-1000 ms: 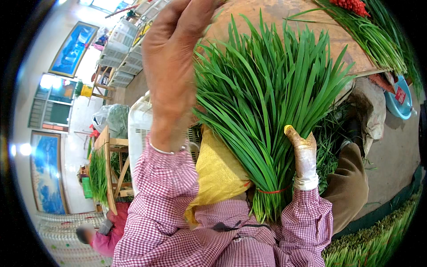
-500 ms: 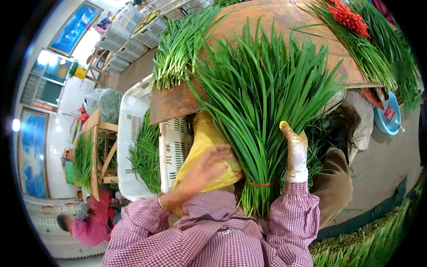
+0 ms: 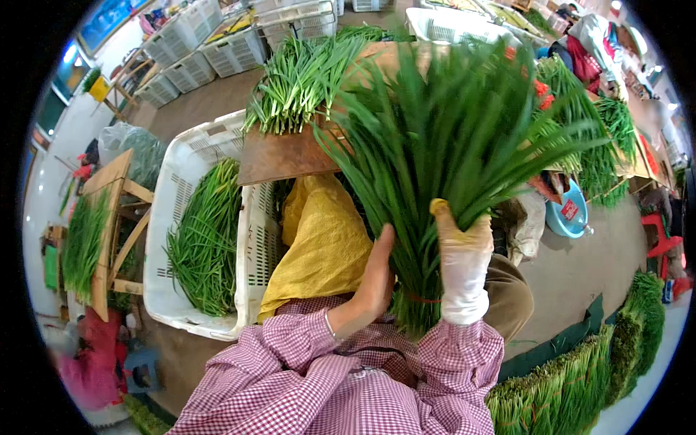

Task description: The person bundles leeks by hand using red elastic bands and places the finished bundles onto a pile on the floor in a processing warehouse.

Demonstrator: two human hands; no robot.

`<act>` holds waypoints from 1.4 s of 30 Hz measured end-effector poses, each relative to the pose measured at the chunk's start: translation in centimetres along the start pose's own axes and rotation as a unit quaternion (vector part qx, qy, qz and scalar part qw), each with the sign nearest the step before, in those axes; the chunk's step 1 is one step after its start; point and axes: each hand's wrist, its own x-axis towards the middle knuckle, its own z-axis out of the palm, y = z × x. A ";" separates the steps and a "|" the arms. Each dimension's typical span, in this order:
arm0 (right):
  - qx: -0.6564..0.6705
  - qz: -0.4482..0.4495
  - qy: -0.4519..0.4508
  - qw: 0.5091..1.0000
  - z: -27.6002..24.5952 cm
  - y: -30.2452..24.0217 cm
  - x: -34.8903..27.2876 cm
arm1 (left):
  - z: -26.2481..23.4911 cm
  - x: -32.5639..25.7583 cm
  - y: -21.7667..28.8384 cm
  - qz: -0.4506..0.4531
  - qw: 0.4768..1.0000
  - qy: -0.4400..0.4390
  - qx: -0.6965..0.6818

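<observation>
A large bunch of garlic chives stands upright before me, its leaves fanning out at the top, blurred by motion. A red band circles its stalks low down. My right hand, in a whitish glove with a yellow thumb tip, grips the bunch from the right, its fingers mostly hidden behind the leaves. My bare left hand clasps the bunch's left side, thumb edge toward me; the bunch hides most of its fingers. Behind the bunch is a brown wooden board with loose chives lying on it.
A white plastic crate holding loose chives stands at left, beside yellow cloth near my lap. To the right are a blue basin and a red stool. Banded chive bundles line the lower right. Stacked crates stand behind.
My left hand has moved right from the air onto the bunch's side. The bunch has shifted slightly, its leaves now blurred. The view has turned, showing more of the room at right.
</observation>
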 end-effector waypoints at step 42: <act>0.565 0.017 0.050 0.823 -6.4 -2.1 -0.5 | 1.0 2.8 6.6 0.119 0.794 -0.252 0.540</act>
